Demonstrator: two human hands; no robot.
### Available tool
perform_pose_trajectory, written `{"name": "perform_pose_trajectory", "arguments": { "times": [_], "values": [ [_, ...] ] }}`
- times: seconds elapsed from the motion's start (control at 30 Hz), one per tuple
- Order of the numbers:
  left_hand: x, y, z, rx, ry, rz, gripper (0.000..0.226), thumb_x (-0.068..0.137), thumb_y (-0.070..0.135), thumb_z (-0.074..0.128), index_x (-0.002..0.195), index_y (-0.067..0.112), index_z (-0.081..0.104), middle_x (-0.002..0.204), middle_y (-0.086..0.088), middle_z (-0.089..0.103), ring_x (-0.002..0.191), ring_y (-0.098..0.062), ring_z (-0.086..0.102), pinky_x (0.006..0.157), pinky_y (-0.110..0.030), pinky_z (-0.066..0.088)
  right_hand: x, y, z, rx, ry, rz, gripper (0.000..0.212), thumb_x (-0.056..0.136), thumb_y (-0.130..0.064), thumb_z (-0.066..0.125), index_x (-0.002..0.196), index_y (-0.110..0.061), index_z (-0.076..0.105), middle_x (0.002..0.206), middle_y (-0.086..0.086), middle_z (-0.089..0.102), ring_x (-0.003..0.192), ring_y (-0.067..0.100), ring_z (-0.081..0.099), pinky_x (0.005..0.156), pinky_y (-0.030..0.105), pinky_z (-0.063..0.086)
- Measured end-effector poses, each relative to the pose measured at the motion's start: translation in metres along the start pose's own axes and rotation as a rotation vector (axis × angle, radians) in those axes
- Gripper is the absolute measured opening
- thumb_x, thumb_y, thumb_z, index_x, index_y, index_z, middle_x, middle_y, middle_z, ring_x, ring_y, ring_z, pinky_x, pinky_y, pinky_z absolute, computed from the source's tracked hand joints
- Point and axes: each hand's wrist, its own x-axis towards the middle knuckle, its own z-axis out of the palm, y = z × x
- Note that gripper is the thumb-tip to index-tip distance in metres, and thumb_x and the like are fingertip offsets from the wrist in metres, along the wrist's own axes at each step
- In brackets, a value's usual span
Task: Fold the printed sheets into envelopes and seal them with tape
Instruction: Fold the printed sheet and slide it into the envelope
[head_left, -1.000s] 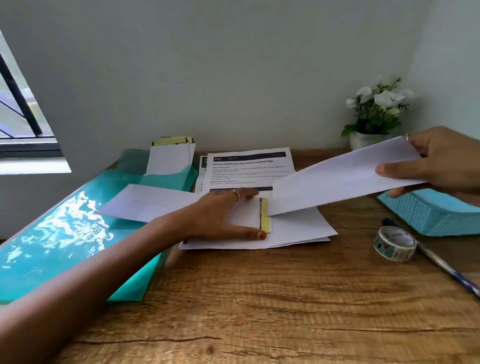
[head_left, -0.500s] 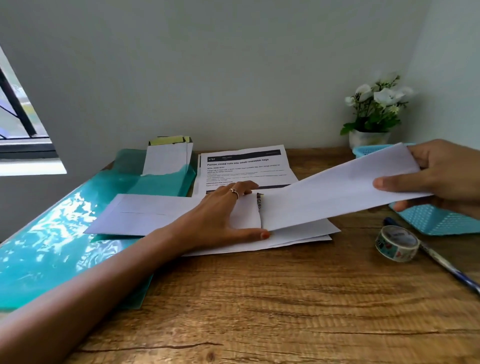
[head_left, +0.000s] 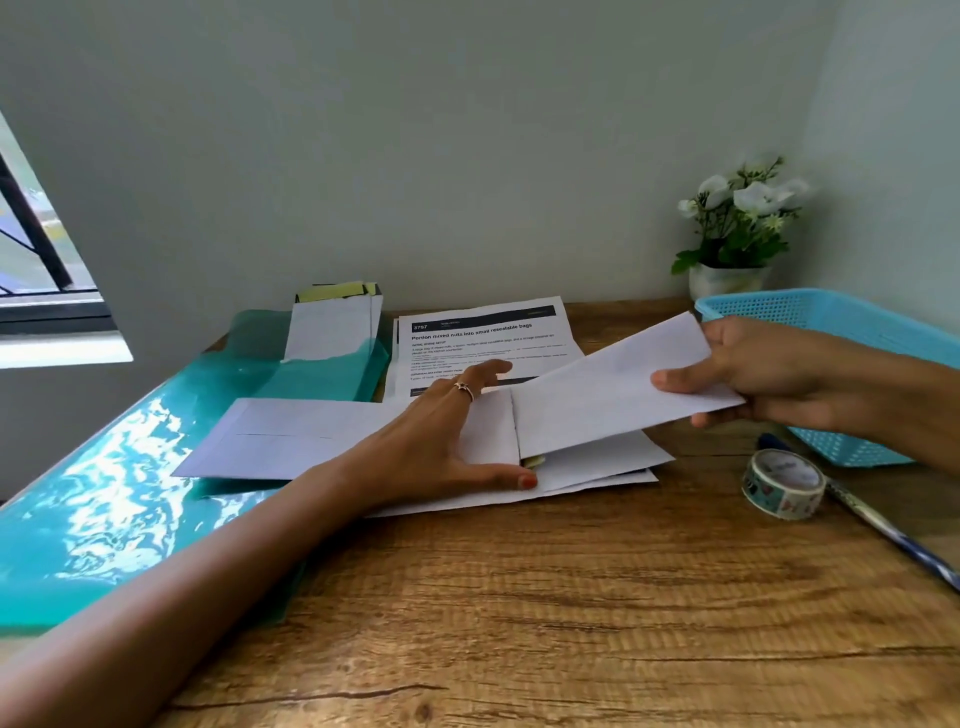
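Inside envelope (head_left: 363, 436) mouth, folded sheet (head_left: 613, 395) now deeper.

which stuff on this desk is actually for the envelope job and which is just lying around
For the job:
- folded sheet, pinched by the right hand
- envelope, pressed flat by the left hand
- printed sheets
- tape roll

Lying about:
- pen
- blue basket
- flower pot
- green folder
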Motion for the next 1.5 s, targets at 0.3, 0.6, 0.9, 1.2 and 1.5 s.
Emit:
{"name": "perform_pose_trajectory", "arguments": {
  "times": [0.3,0.6,0.9,1.2,1.5],
  "values": [
    [-0.003,-0.011,-0.029,0.234,-0.085,-0.045,0.115,0.059,0.072,0.062,0.141,0.045,-0.014,0.157,0.006,0.006,0.142,-0.020,0.014,0.117,-0.047,0.011,0.015,-0.005,0.017,0.051,0.005,-0.063,0.041,0.083,-0.003,0.064,0.122,-0.008,0.055,0.108,0.009,0.062,0.085,0.019,0.061,0.040,0.021,0.051],
    [-0.003,-0.011,-0.020,0.308,0.066,0.073,0.098,0.068,0.076,0.050,0.143,0.038,0.001,0.149,0.005,0.024,0.130,-0.016,0.030,0.109,-0.044,0.026,0.020,-0.017,0.046,-0.014,-0.073,-0.121,0.024,0.087,-0.007,0.062,0.110,-0.014,0.058,0.095,0.005,0.067,0.078,0.017,0.063,0.042,0.024,0.052],
    [-0.004,-0.018,-0.017,0.317,0.165,0.086,0.096,0.068,0.077,0.043,0.144,0.030,0.008,0.143,0.003,0.030,0.125,-0.017,0.033,0.106,-0.040,0.030,0.029,-0.019,0.087,-0.063,-0.023,-0.203,0.024,0.087,-0.014,0.060,0.111,-0.019,0.055,0.101,0.004,0.065,0.078,0.016,0.060,0.041,0.023,0.044],
    [-0.004,-0.012,-0.014,0.362,0.174,0.109,0.098,0.068,0.077,0.043,0.144,0.028,0.005,0.139,0.004,0.032,0.118,-0.014,0.033,0.103,-0.036,0.030,0.026,-0.011,0.107,0.036,-0.103,-0.212,0.022,0.088,-0.023,0.058,0.109,-0.023,0.057,0.106,0.004,0.068,0.095,0.022,0.064,0.069,0.033,0.048],
    [-0.003,-0.014,-0.012,0.422,0.275,0.089,0.102,0.065,0.081,0.036,0.146,0.029,0.000,0.140,0.004,0.031,0.117,-0.015,0.031,0.099,-0.037,0.030,0.023,-0.005,0.083,-0.075,0.082,-0.216,0.013,0.086,-0.021,0.066,0.092,-0.009,0.067,0.098,0.003,0.068,0.094,0.018,0.062,0.082,0.034,0.052]
  ]
}}
